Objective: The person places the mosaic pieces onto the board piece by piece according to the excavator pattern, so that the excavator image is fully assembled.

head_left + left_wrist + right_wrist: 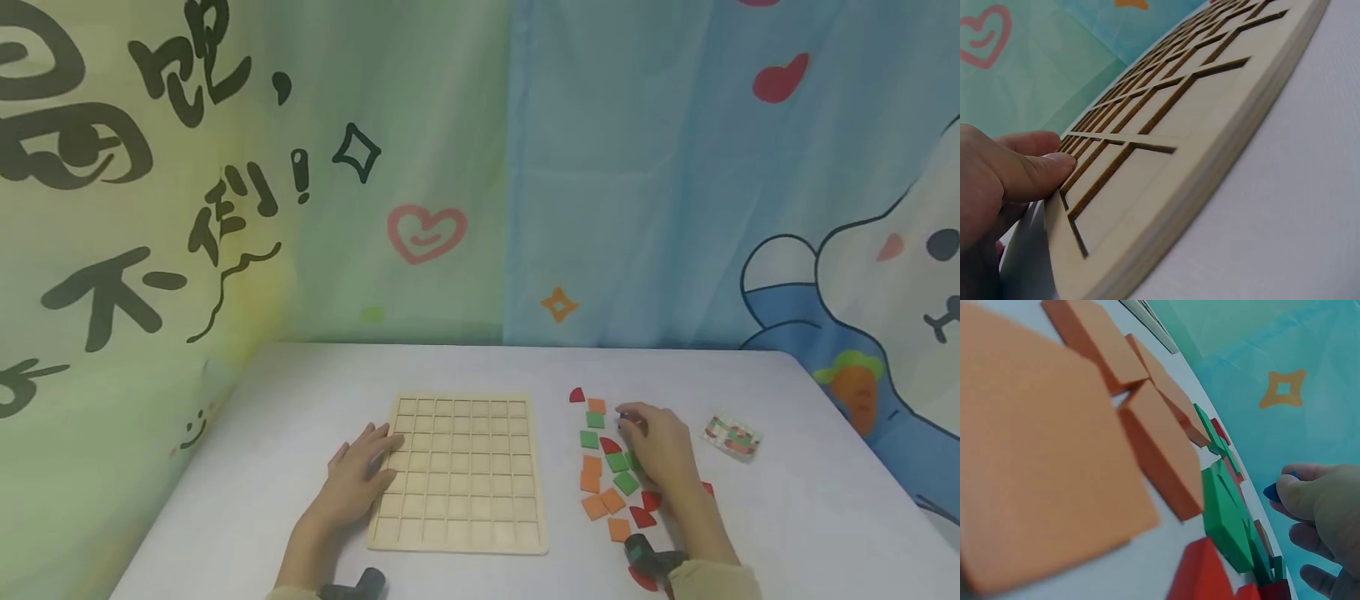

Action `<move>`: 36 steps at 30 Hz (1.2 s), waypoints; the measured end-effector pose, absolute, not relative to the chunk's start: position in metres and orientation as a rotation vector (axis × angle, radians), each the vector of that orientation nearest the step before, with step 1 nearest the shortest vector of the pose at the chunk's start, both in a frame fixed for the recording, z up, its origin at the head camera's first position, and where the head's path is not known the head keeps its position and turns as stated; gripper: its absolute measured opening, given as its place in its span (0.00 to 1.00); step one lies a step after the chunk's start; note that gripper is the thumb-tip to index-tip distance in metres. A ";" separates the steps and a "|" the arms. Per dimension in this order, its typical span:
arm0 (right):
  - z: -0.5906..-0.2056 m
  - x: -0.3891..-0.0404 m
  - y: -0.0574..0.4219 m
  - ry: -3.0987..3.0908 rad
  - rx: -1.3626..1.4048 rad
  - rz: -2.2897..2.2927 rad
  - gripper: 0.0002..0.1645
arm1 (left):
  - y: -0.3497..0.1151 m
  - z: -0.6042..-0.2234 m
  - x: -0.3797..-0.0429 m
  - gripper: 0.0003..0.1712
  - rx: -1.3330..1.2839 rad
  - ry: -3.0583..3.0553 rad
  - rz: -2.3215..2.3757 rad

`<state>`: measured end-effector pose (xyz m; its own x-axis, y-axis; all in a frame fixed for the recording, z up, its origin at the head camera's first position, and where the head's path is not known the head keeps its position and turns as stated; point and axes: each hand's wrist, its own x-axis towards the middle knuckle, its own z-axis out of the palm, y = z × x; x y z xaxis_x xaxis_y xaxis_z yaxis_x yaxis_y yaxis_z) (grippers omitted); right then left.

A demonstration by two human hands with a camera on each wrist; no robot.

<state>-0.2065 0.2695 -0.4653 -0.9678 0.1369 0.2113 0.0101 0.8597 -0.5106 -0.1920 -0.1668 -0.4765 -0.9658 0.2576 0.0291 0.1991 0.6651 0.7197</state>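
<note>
A pale wooden grid board (457,475) with rows of square recesses lies flat on the white table. On its left edge rests my left hand (356,475), thumb and a finger over the rim; the board's cells (1122,194) show close up in the left wrist view. My right hand (663,442) is raised above the far end of the loose pieces and pinches a small blue piece (1271,492) between thumb and forefinger. Below it lie orange squares (591,482), green squares (625,482) and red quarter-circle pieces (642,517), partly hidden by the right forearm.
A small printed card (732,437) with coloured shapes lies right of the pieces. Another red piece (577,395) sits at the far end of the scatter. Behind the table (300,400) hangs a printed curtain (600,167).
</note>
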 end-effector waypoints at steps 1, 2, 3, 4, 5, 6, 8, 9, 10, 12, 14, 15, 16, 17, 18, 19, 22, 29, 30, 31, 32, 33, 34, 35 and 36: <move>-0.465 -0.206 0.269 -2.796 -0.114 0.768 0.17 | -0.167 -0.477 -0.191 0.27 0.383 2.801 1.200; -0.465 -0.206 0.268 -2.802 -0.121 0.770 0.17 | -0.168 -0.478 -0.191 0.27 0.384 2.803 1.208; -0.464 -0.205 0.267 -2.804 -0.122 0.772 0.17 | -0.168 -0.478 -0.191 0.27 0.387 2.809 1.211; -0.464 -0.205 0.266 -2.805 -0.120 0.775 0.17 | -0.168 -0.479 -0.191 0.27 0.389 2.816 1.210; -0.465 -0.204 0.265 -2.807 -0.125 0.778 0.17 | -0.168 -0.479 -0.190 0.27 0.393 2.819 1.208; -0.466 -0.202 0.263 -2.813 -0.130 0.786 0.17 | -0.169 -0.479 -0.190 0.27 0.389 2.818 1.202; -0.465 -0.204 0.260 -2.816 -0.127 0.803 0.17 | -0.170 -0.476 -0.194 0.27 0.377 2.814 1.186; -0.465 -0.205 0.259 -2.817 -0.124 0.813 0.16 | -0.171 -0.475 -0.195 0.28 0.365 2.808 1.179; -0.466 -0.204 0.259 -2.821 -0.129 0.812 0.17 | -0.172 -0.473 -0.195 0.28 0.352 2.795 1.183; -0.466 -0.203 0.259 -2.824 -0.149 0.831 0.17 | -0.174 -0.473 -0.195 0.29 0.332 2.771 1.206; -0.466 -0.201 0.261 -2.829 -0.173 0.837 0.18 | -0.175 -0.474 -0.193 0.29 0.323 2.732 1.241; -0.465 -0.200 0.262 -2.834 -0.189 0.840 0.18 | -0.175 -0.474 -0.191 0.29 0.325 2.716 1.257; -0.466 -0.199 0.263 -2.838 -0.203 0.839 0.18 | -0.175 -0.475 -0.190 0.29 0.327 2.700 1.276; -0.465 -0.199 0.264 -2.841 -0.211 0.846 0.18 | -0.175 -0.476 -0.189 0.29 0.329 2.688 1.285; -0.465 -0.199 0.264 -2.845 -0.217 0.847 0.18 | -0.175 -0.476 -0.188 0.29 0.330 2.671 1.293; -0.465 -0.200 0.264 -2.849 -0.221 0.851 0.18 | -0.176 -0.476 -0.188 0.30 0.336 2.658 1.302; -0.464 -0.204 0.264 -2.854 -0.237 0.879 0.19 | -0.176 -0.470 -0.193 0.29 0.366 2.667 1.305; -0.453 -0.208 0.263 -2.809 -0.288 0.937 0.19 | -0.174 -0.457 -0.209 0.30 0.450 2.731 1.284; -0.452 -0.209 0.262 -2.807 -0.275 0.947 0.19 | -0.174 -0.458 -0.209 0.30 0.429 2.729 1.278; -0.452 -0.209 0.261 -2.813 -0.261 0.957 0.19 | -0.175 -0.460 -0.207 0.30 0.409 2.723 1.277; -0.453 -0.208 0.260 -2.820 -0.248 0.963 0.19 | -0.176 -0.463 -0.205 0.31 0.387 2.713 1.268; -0.455 -0.208 0.260 -2.830 -0.239 0.973 0.19 | -0.177 -0.466 -0.203 0.31 0.363 2.702 1.261; -0.456 -0.206 0.260 -2.840 -0.231 0.970 0.19 | -0.177 -0.469 -0.200 0.31 0.351 2.692 1.264; -0.458 -0.205 0.260 -2.846 -0.221 0.962 0.19 | -0.177 -0.471 -0.198 0.31 0.343 2.684 1.269; -0.459 -0.203 0.260 -2.849 -0.215 0.949 0.19 | -0.176 -0.474 -0.196 0.31 0.347 2.677 1.274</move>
<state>-0.2035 0.2605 -0.4590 -0.9813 0.1756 0.0791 0.0930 0.7918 -0.6037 -0.1961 -0.1764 -0.4737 -0.9609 0.2737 -0.0410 0.1408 0.6111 0.7789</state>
